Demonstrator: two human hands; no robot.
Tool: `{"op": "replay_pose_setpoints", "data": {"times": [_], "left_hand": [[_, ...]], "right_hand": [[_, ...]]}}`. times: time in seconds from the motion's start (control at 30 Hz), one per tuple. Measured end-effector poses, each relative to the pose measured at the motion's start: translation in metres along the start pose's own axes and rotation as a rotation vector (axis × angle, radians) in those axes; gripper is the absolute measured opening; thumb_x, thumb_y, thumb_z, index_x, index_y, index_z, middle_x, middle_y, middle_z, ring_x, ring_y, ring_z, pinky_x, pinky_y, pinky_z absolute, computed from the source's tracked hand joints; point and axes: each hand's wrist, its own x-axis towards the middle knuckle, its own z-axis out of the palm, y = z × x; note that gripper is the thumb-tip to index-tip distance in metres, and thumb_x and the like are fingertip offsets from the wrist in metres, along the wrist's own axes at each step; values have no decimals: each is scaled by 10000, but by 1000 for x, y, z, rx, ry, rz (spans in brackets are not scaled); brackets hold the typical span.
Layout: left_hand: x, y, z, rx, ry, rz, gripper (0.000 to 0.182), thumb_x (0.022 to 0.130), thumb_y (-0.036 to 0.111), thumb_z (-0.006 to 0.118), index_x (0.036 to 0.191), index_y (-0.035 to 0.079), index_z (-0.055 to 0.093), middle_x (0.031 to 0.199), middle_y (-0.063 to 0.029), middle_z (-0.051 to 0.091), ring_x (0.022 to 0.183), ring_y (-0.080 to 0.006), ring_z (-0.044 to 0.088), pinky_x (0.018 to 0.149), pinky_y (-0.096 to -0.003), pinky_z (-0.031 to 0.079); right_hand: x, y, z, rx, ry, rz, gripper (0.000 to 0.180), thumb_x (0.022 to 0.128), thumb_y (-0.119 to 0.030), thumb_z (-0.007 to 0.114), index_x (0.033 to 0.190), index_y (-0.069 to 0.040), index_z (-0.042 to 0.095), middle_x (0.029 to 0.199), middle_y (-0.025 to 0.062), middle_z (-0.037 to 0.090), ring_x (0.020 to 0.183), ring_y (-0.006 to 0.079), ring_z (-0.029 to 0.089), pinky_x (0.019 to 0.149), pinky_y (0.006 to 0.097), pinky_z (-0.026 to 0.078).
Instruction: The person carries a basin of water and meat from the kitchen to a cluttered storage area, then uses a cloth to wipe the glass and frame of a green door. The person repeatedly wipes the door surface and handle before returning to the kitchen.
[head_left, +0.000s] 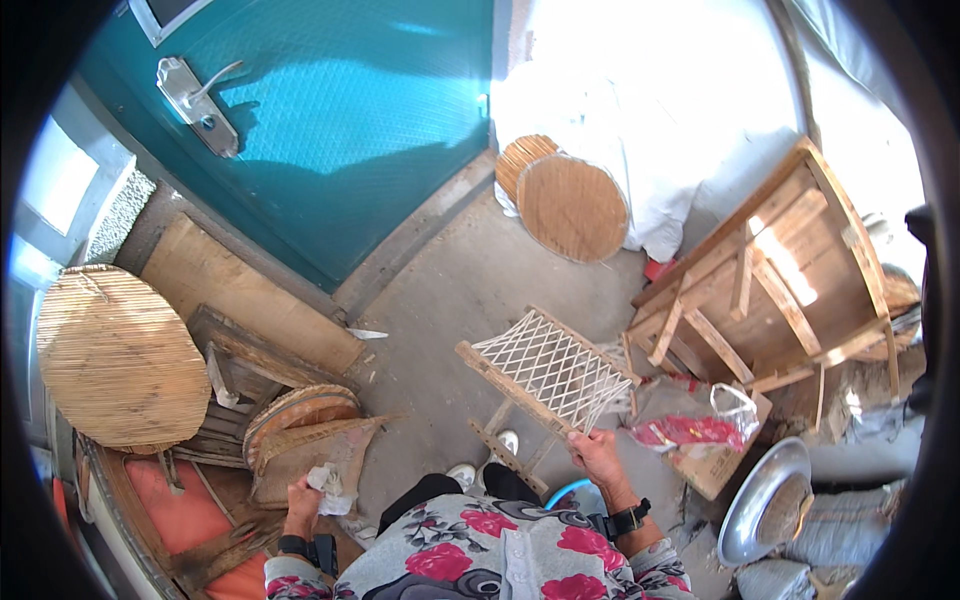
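A folding stool (559, 367) with a wooden frame and a seat of crisscrossed white cord stands before me. Near its lower right corner, my right hand (596, 457) is closed on the wooden seat rail. My left hand (302, 499) is at the lower left, closed on a crumpled white cloth or paper (328, 491), over a worn piece of board or sacking (315, 457). Part of the stool's crossed legs shows below the seat, near my shoes.
A teal door (337, 112) stands ahead. Round slatted mats (124, 360) and old wooden pieces lie left. An upturned wooden table (780, 277), red plastic packaging (690, 431) and a metal basin (765, 502) are right. A blue basin (576, 495) sits near my feet.
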Motion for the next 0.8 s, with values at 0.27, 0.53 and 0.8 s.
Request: {"op": "replay_pose_setpoints", "data": {"times": [0.27, 0.53, 0.8], "left_hand": [[-22, -27, 20, -237, 185, -78, 330, 688, -156, 553, 963, -22, 676, 883, -36, 669, 784, -142, 626, 715, -280, 505], [35, -14, 56, -402, 200, -126, 314, 693, -146, 579, 958, -13, 683, 912, -41, 685, 792, -141, 634, 727, -289, 512], [100, 36, 76, -359, 141, -84, 221, 746, -100, 599, 909, 16, 694, 874, -17, 687, 792, -111, 626, 737, -279, 512]], "right_hand": [[151, -6, 45, -65, -143, 90, 309, 805, -141, 697, 591, -38, 500, 550, 36, 503, 408, 103, 430, 352, 265, 300], [280, -41, 138, -184, -126, 151, 291, 787, -151, 723, 624, -15, 523, 567, 78, 539, 422, 143, 486, 351, 278, 356], [439, -25, 206, -157, -162, 116, 222, 798, -149, 716, 693, -31, 559, 618, 61, 566, 474, 149, 522, 399, 274, 417]]}}
